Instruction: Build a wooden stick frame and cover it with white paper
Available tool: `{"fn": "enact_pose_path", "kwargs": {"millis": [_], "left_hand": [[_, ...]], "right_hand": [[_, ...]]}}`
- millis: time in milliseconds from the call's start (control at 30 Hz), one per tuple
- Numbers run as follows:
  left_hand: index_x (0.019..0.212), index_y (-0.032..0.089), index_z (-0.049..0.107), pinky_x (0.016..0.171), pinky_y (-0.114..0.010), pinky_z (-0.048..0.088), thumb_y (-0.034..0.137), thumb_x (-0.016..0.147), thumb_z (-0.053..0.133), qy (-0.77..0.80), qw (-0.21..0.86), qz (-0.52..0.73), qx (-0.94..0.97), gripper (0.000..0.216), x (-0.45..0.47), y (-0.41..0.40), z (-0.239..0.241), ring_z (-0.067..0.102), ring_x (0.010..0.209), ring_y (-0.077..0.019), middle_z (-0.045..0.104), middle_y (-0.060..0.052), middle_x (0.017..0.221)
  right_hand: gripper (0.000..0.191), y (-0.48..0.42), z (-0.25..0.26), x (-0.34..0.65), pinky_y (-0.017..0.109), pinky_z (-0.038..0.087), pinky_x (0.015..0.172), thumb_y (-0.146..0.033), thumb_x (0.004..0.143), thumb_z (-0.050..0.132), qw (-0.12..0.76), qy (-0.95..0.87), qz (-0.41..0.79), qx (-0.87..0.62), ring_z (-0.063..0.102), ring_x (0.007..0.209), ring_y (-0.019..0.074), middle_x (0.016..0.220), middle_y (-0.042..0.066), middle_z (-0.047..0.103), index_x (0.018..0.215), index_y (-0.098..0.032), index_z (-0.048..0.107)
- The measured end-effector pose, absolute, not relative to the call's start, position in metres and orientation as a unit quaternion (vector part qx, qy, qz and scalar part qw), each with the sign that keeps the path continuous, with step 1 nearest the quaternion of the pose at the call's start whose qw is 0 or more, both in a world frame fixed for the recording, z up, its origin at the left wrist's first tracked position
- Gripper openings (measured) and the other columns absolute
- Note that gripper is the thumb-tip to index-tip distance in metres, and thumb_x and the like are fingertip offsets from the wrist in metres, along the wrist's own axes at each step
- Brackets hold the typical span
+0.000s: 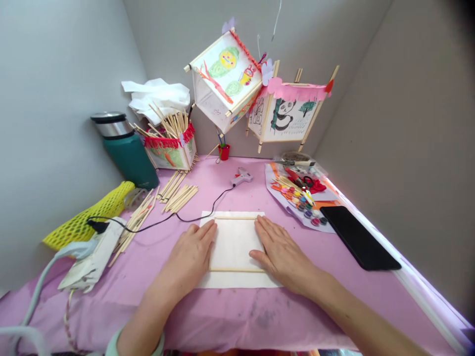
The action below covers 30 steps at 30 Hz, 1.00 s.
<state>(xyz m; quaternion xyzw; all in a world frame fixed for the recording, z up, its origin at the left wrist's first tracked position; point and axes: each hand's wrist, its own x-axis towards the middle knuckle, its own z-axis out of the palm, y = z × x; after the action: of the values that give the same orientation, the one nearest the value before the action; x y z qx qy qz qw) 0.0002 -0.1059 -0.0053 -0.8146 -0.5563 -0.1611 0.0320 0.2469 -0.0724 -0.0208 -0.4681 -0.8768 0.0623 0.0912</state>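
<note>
Pink tablecloth (230,321), open left hand (189,259) and right hand (282,257) flat on white paper (233,247) edged by wooden sticks (235,270)

No brand, label or number is being shown legibly anywhere in view. Beneath the panda drawing on the paper lantern (285,118), rows of small hand-drawn marks are being displayed, but they are too small to be read. Nothing legible is being shown on the glue gun (241,176) or the power strip (87,252).
</note>
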Motion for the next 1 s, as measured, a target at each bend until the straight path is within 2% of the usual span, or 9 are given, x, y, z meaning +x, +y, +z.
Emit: {"fn": "enact_pose_path", "kwargs": {"millis": [167, 367, 533, 700, 800, 900, 1000], "left_hand": [[0.122, 0.017, 0.056, 0.078, -0.04, 0.048, 0.016, 0.092, 0.037, -0.556, 0.0, -0.151, -0.818, 0.035, 0.002, -0.106, -0.002, 0.049, 0.081, -0.0209, 0.058, -0.007, 0.13], [0.116, 0.017, 0.058, 0.078, -0.039, 0.047, 0.016, 0.093, 0.036, -0.561, -0.013, -0.148, -0.814, 0.032, 0.003, -0.104, -0.002, 0.048, 0.083, -0.0212, 0.06, -0.007, 0.126], [0.113, 0.019, 0.061, 0.077, -0.038, 0.048, 0.017, 0.092, 0.038, -0.549, -0.003, -0.17, -0.818, 0.031, 0.001, -0.102, -0.004, 0.05, 0.081, -0.0203, 0.064, -0.008, 0.12], [0.114, 0.019, 0.061, 0.079, -0.039, 0.048, 0.018, 0.092, 0.039, -0.551, 0.005, -0.176, -0.816, 0.031, 0.0, -0.102, -0.006, 0.052, 0.083, -0.0206, 0.062, -0.007, 0.124], [0.118, 0.02, 0.059, 0.082, -0.039, 0.048, 0.02, 0.092, 0.04, -0.544, 0.006, -0.193, -0.816, 0.032, -0.004, -0.103, -0.008, 0.055, 0.091, -0.021, 0.058, -0.008, 0.13], [0.125, 0.021, 0.055, 0.086, -0.039, 0.048, 0.022, 0.093, 0.04, -0.545, -0.006, -0.202, -0.814, 0.036, -0.009, -0.106, -0.008, 0.054, 0.105, -0.0227, 0.055, -0.009, 0.134], [0.126, 0.021, 0.055, 0.087, -0.041, 0.048, 0.022, 0.092, 0.04, -0.547, -0.02, -0.197, -0.813, 0.037, -0.01, -0.108, -0.007, 0.053, 0.108, -0.0238, 0.056, -0.008, 0.133]], "right_hand": [[0.07, -0.072, -0.026, 0.245, 0.049, 0.023, 0.114, -0.052, 0.093, 0.038, 0.089, -0.878, 0.063, -0.466, 0.023, 0.141, 0.029, 0.151, 0.02, 0.026, 0.145, -0.005, 0.033], [0.071, -0.073, -0.021, 0.242, 0.049, 0.023, 0.114, -0.049, 0.092, 0.041, 0.054, -0.873, 0.071, -0.479, 0.022, 0.141, 0.0303, 0.151, 0.021, 0.024, 0.144, -0.001, 0.033], [0.069, -0.073, -0.025, 0.242, 0.051, 0.024, 0.113, -0.049, 0.093, 0.041, 0.082, -0.876, 0.058, -0.471, 0.024, 0.14, 0.0298, 0.15, 0.021, 0.026, 0.143, -0.003, 0.035], [0.069, -0.073, -0.022, 0.245, 0.051, 0.022, 0.114, -0.049, 0.093, 0.041, 0.094, -0.874, 0.088, -0.469, 0.022, 0.141, 0.0293, 0.151, 0.02, 0.025, 0.144, -0.004, 0.034], [0.063, -0.071, -0.018, 0.252, 0.049, 0.025, 0.113, -0.049, 0.095, 0.035, 0.156, -0.857, 0.14, -0.472, 0.022, 0.141, 0.0262, 0.153, 0.016, 0.023, 0.146, -0.011, 0.033], [0.055, -0.069, -0.016, 0.259, 0.045, 0.032, 0.111, -0.046, 0.097, 0.03, 0.246, -0.816, 0.194, -0.486, 0.033, 0.137, 0.0229, 0.15, 0.013, 0.035, 0.143, -0.016, 0.038], [0.05, -0.068, -0.018, 0.262, 0.043, 0.036, 0.108, -0.042, 0.097, 0.033, 0.267, -0.809, 0.2, -0.484, 0.043, 0.131, 0.0224, 0.14, 0.013, 0.048, 0.136, -0.015, 0.047]]}}
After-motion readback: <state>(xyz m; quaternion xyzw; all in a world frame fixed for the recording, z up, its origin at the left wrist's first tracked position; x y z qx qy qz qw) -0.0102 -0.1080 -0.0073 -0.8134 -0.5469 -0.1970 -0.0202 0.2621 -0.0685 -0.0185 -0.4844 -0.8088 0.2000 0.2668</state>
